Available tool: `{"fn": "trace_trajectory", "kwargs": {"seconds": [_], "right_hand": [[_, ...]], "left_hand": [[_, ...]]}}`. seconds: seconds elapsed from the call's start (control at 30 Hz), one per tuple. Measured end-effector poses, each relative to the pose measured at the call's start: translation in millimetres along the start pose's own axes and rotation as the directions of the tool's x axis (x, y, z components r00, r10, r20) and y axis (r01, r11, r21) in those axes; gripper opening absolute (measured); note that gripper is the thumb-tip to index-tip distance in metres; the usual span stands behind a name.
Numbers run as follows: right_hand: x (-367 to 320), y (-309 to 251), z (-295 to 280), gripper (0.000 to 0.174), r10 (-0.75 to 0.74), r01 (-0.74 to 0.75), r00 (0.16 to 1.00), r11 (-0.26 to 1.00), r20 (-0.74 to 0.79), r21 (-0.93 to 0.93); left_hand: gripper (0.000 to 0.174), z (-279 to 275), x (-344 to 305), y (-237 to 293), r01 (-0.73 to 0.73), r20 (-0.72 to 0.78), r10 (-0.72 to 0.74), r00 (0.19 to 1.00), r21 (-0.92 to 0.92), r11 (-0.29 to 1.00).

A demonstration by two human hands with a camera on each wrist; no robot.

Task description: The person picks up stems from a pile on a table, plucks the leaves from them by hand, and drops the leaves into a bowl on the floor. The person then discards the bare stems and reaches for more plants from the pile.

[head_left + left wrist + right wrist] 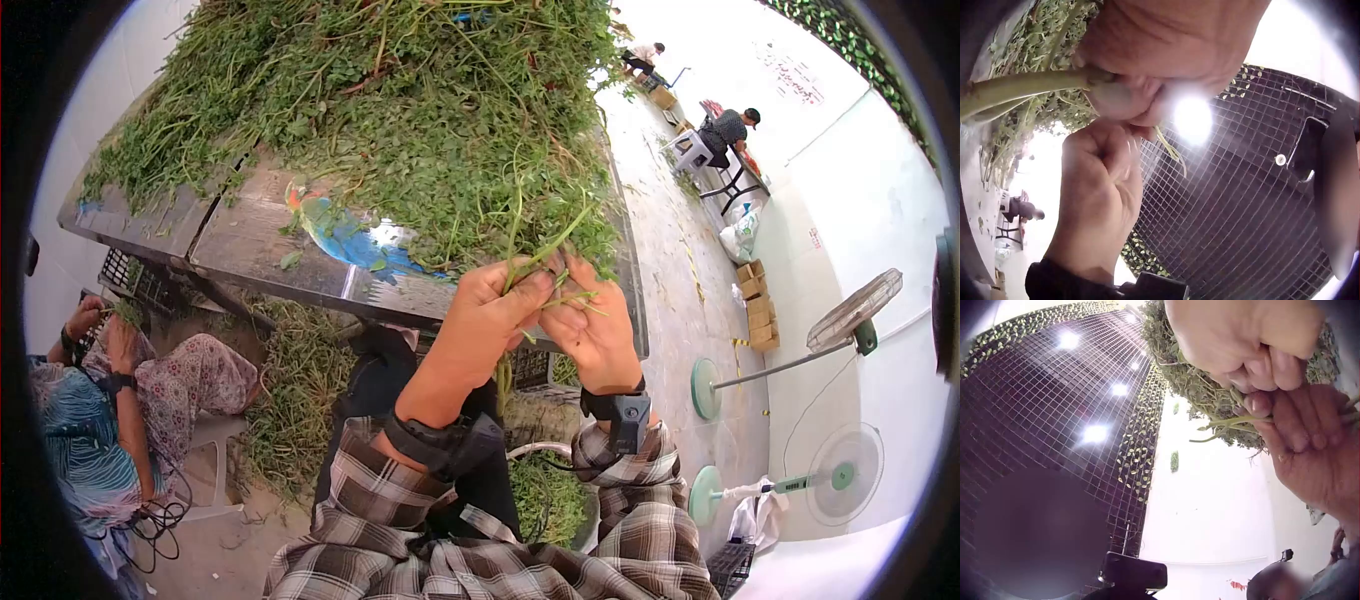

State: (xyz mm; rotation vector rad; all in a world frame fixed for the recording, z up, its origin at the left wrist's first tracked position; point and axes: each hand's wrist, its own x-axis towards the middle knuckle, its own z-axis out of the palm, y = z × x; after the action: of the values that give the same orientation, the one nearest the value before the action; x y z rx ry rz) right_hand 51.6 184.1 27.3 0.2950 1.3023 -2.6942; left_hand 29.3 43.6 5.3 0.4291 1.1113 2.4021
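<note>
My left hand [495,300] grips several green plant stems [552,244] over the front edge of the table. A thick stalk [1029,87] comes out of its fist in the left wrist view, and leafless stem ends hang below it. Pressed close beside it, my right hand [597,325] has its fingers curled and pinches the short stem ends [572,299]. The right wrist view shows the fingertips of both hands meeting at a thin green stem [1229,424]. Behind the hands lies a big heap of leafy green plants [400,120].
The dark table [250,260] carries the heap and a blue picture. Cut stems [300,400] cover the floor on the left, near a seated person [110,400]. A tub of greens [550,500] stands below my hands. Two fans [845,475] and cardboard boxes [757,305] are on the right.
</note>
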Motion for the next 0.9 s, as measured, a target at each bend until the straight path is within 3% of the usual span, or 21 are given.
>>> {"fn": "trace_trajectory", "kwargs": {"seconds": [0.13, 0.2, 0.23, 0.27, 0.3, 0.33, 0.37, 0.4, 0.47, 0.53, 0.6, 0.67, 0.73, 0.8, 0.83, 0.87, 0.9], "right_hand": [[-7, -1, 6, 0.019, -0.037, 0.037, 0.999, 0.998, 0.005, -0.054], [2, -2, 2, 0.019, -0.284, 0.221, 0.957, 0.851, -0.063, -0.477], [17, 0, -25, 0.017, -0.534, 0.451, 0.813, 0.325, 0.233, -0.831], [33, 3, -57, 0.015, -0.510, 0.461, 0.640, -0.345, 0.575, -0.818], [49, -1, -74, 0.013, -0.632, 0.432, 0.607, -0.246, 0.482, -0.868], [53, -2, -82, 0.012, -0.741, 0.400, 0.564, -0.141, 0.365, -0.906], [40, -4, -97, 0.013, -0.743, 0.307, 0.665, 0.185, 0.071, -0.934], [23, -17, -96, 0.015, -0.656, 0.202, 0.730, 0.476, -0.192, -0.856], [-7, -27, -99, 0.018, -0.697, 0.281, 0.655, 0.585, -0.294, -0.761], [-36, -29, -124, 0.020, -0.707, 0.318, 0.655, 0.578, -0.267, -0.751], [-68, -23, -143, 0.022, -0.696, 0.303, 0.658, 0.595, -0.288, -0.744], [-100, -6, -172, 0.021, -0.742, 0.152, 0.555, 0.535, -0.376, -0.831], [-142, 16, -212, 0.024, -0.766, -0.118, 0.543, 0.337, -0.345, -0.934], [-179, 54, -243, 0.025, -0.764, -0.251, 0.516, 0.297, -0.387, -0.921], [-200, 74, -253, 0.024, -0.701, -0.379, 0.503, 0.347, -0.506, -0.858], [-224, 98, -284, 0.021, -0.723, -0.483, 0.564, 0.103, -0.399, -0.870], [-246, 121, -306, 0.021, -0.653, -0.598, 0.557, 0.114, -0.513, -0.794]], "left_hand": [[0.018, -2, 1, -3, 0.005, 0.032, -0.005, 0.999, -0.011, 1.000], [0.018, -2, 4, -8, 0.050, 0.026, -0.051, 0.998, 0.034, 0.998], [0.018, -2, 8, -14, -0.034, 0.016, 0.032, 0.999, 0.121, 0.992], [0.019, 0, 8, -21, -0.108, 0.021, 0.105, 0.994, 0.205, 0.973], [0.019, 4, 4, -22, -0.050, 0.041, 0.043, 0.998, 0.211, 0.976], [0.019, 11, -3, -17, -0.082, 0.047, 0.072, 0.996, 0.258, 0.963], [0.020, 15, -7, -16, -0.118, 0.055, 0.106, 0.993, 0.298, 0.947], [0.019, 11, -5, -18, -0.082, -0.006, 0.086, 0.996, 0.264, 0.961], [0.020, 5, -2, -15, -0.064, -0.103, 0.086, 0.991, 0.198, 0.978], [0.020, 2, -1, -13, -0.026, -0.128, 0.049, 0.990, 0.175, 0.984], [0.020, -2, 3, -16, -0.143, -0.030, 0.147, 0.989, 0.091, 0.985], [0.022, -2, 5, -18, -0.124, -0.040, 0.129, 0.991, 0.092, 0.988], [0.026, -3, 5, -17, -0.144, -0.024, 0.149, 0.989, 0.131, 0.981], [0.029, 1, 5, -16, -0.142, -0.020, 0.146, 0.989, 0.145, 0.979], [0.033, 2, 5, -17, -0.153, -0.013, 0.157, 0.987, 0.160, 0.975], [0.039, -2, 6, -17, -0.140, 0.036, 0.136, 0.990, 0.167, 0.976], [0.039, -2, 6, -18, -0.135, 0.039, 0.130, 0.991, 0.168, 0.976]]}}
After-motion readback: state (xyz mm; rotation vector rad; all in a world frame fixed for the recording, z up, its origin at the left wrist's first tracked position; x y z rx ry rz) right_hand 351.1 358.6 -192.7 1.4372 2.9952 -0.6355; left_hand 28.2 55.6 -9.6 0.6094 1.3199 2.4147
